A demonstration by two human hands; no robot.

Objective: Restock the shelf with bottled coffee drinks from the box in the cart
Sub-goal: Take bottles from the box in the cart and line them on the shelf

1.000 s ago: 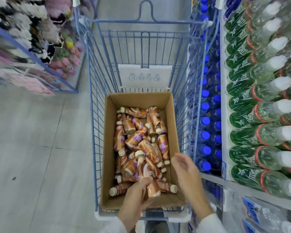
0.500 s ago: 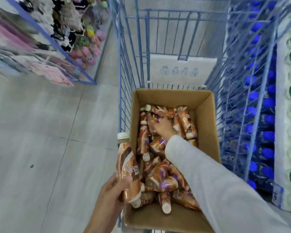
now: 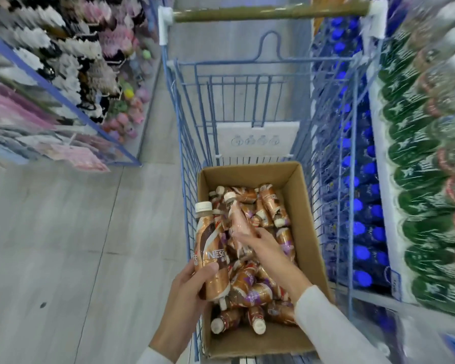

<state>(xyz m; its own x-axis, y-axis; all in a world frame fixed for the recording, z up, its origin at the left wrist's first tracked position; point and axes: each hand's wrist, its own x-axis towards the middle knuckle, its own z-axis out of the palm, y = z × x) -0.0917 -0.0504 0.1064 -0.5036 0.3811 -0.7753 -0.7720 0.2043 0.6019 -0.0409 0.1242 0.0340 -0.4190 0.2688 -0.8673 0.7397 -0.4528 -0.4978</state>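
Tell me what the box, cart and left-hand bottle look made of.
Box: brown cardboard, matte, with raw cut rims. Cart: thin metal wire grid, seemingly painted blue. Bottle in the left hand: probably plastic under a glossy coppery printed sleeve that catches light; pale matte cap.

The left hand [image 3: 192, 285] shows its thumb on the bottle [image 3: 210, 258]. Most of its fingers [image 3: 185, 271] lie behind the bottle, and the label's word turns out of sight after "NESC". The second bottle [image 3: 238, 219], in the right hand [image 3: 260, 244], is blurred and its label is unreadable. How that hand's fingers lie round it cannot be made out. Beyond them, heaped bottles hide the floor of the box [image 3: 309, 232]. To their right, the shelf [image 3: 382, 195] is blurred, its tags too small to read. The lower edge cuts off both sleeves [image 3: 334, 324].
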